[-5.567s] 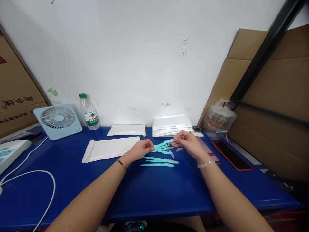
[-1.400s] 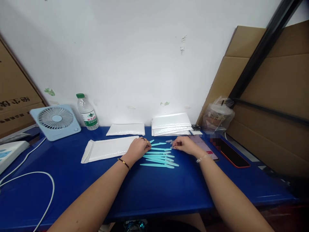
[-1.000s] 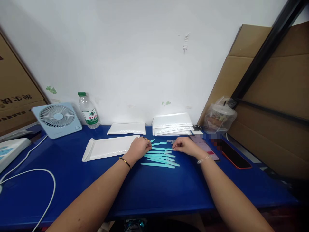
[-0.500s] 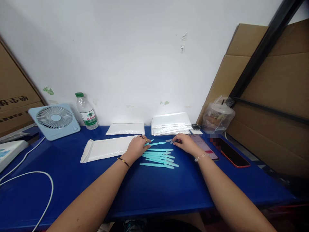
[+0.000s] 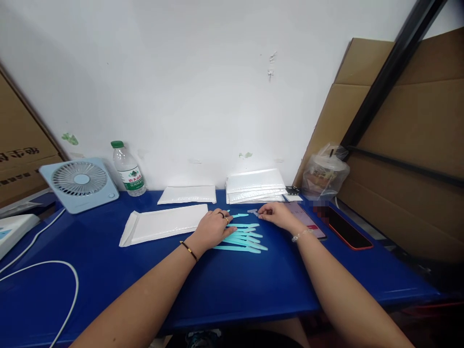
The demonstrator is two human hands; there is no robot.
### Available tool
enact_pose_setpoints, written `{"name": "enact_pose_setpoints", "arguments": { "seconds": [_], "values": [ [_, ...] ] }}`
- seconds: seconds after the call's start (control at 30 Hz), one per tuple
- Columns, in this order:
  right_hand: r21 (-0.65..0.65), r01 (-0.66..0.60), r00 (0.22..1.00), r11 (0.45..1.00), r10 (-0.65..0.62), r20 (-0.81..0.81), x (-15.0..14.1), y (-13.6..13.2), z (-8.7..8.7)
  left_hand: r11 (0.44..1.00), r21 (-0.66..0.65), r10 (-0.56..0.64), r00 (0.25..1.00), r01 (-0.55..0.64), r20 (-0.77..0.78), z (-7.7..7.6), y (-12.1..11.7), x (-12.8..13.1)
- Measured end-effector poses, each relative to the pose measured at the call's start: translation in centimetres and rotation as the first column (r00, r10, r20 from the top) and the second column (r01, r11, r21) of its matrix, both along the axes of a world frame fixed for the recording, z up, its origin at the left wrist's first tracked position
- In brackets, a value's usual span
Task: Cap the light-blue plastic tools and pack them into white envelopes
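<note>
Several teal eyebrow razors (image 5: 250, 237), with pale covers on their blade ends, lie side by side on the blue table. My left hand (image 5: 214, 229) rests over their handle ends, thumb and forefinger slightly apart, hiding parts of the handles. Another teal razor (image 5: 239, 215) lies just beyond its fingertips. My right hand (image 5: 277, 216) is pinched at the fingertips on a small translucent blade cover (image 5: 253, 211), right of the razors. Left of my left hand is a white padded mailer (image 5: 165, 225), flat with its flap end to the left.
Behind are another white mailer (image 5: 186, 194) and a stack of mailers (image 5: 255, 186). A blue fan (image 5: 81, 186) and water bottle (image 5: 129, 169) stand left. On the right are a lit phone (image 5: 308, 220), a red-edged phone (image 5: 350, 229) and a bagged drink cup (image 5: 324, 174).
My left hand has slid right and slightly nearer me, covering more of the razor handles. My right hand stays near the same spot, with the translucent piece at its fingertips. The view has shifted slightly.
</note>
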State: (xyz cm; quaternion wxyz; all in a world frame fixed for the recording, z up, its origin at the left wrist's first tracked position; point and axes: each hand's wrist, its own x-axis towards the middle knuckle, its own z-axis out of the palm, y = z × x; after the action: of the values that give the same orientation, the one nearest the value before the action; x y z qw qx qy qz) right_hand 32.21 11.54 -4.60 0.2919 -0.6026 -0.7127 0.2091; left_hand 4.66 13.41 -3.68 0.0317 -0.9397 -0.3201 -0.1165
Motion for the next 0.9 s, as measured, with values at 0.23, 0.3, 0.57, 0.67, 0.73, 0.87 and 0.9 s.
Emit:
{"name": "enact_pose_setpoints", "arguments": {
  "seconds": [0.23, 0.3, 0.57, 0.67, 0.73, 0.87, 0.9],
  "values": [
    [0.059, -0.058, 0.998, 0.997, 0.058, -0.001, -0.9, 0.1, -0.4, 1.000, -0.007, -0.017, 1.000, 0.017, -0.022, 0.4, -0.4, 0.3],
    [0.082, -0.065, 0.998, 0.995, 0.065, 0.000, -1.4, 0.1, -0.4, 0.999, -0.021, -0.027, 1.000, 0.026, -0.013, 0.5, -0.4, 0.4],
    [0.151, -0.117, 0.993, 0.982, 0.114, 0.024, -2.4, 0.6, -0.3, 0.984, -0.122, -0.121, 0.991, 0.127, 0.061, 0.0, 1.0, 0.8],
    [0.155, -0.156, 0.988, 0.976, 0.153, 0.029, -3.0, 0.3, -0.3, 0.982, -0.135, -0.127, 0.991, 0.132, 0.050, 0.3, 0.6, 0.8],
    [0.159, -0.177, 0.984, 0.971, 0.175, 0.025, -3.0, 0.1, -0.3, 0.979, -0.152, -0.129, 0.990, 0.137, 0.061, 0.8, 0.3, 0.6],
    [0.245, -0.046, 0.999, 0.968, 0.051, -0.013, -1.5, 0.5, -0.5, 0.983, -0.184, 0.024, 0.972, 0.019, 0.233, 1.7, 0.6, -0.5],
    [0.278, 0.005, 1.000, 0.961, -0.003, -0.009, -1.0, 0.7, -0.6, 0.978, -0.208, 0.090, 0.959, -0.034, 0.269, 1.7, 0.9, -0.9]
  ]
}}
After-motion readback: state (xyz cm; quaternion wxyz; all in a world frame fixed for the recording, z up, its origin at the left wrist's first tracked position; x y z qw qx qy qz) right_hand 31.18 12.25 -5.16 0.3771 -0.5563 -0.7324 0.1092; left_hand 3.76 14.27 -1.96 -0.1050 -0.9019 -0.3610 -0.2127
